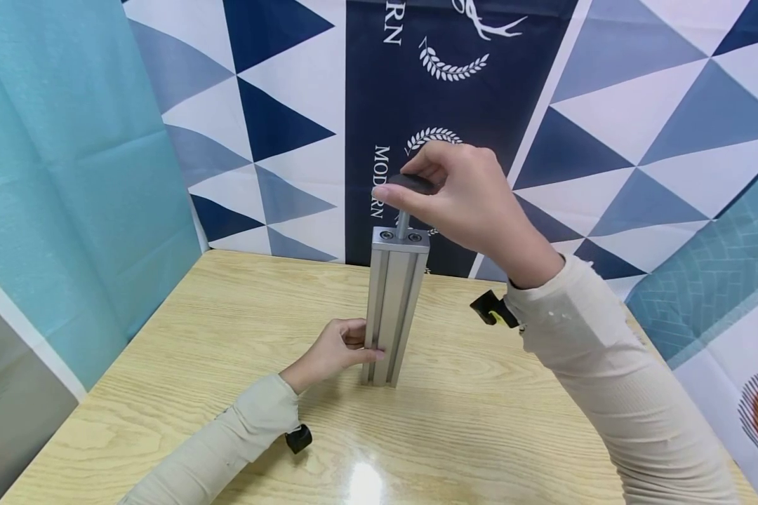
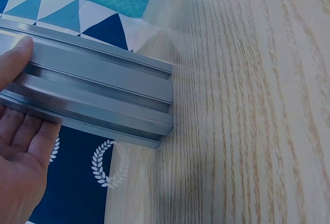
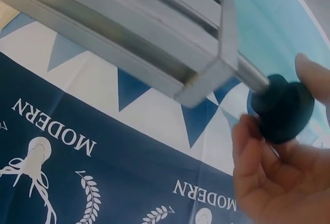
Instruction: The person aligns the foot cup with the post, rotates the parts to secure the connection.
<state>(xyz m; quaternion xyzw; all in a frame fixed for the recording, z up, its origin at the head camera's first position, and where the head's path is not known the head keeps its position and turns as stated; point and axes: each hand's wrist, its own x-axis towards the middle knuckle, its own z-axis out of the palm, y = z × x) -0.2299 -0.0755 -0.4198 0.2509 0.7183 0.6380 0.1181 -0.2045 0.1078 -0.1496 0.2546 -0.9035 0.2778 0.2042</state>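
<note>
A slotted aluminium profile (image 1: 393, 308) stands upright on the wooden table, its lower end on the tabletop. My left hand (image 1: 335, 351) grips it low down, thumb across the near face and fingers round the far side; the left wrist view shows the same hold on the profile (image 2: 98, 84). On top, an end plate (image 1: 401, 240) carries two screws. From it rises a threaded rod (image 3: 252, 73) with a black levelling foot (image 3: 283, 108) at its end. My right hand (image 1: 457, 193) pinches the foot's round base between thumb and fingers.
The wood-grain table (image 1: 480, 421) spreads around the profile. Behind it hangs a cloth (image 1: 284, 126) with triangles and lettering. A teal curtain (image 1: 69, 175) hangs on the left. Small black cameras (image 1: 494, 308) are strapped at both wrists.
</note>
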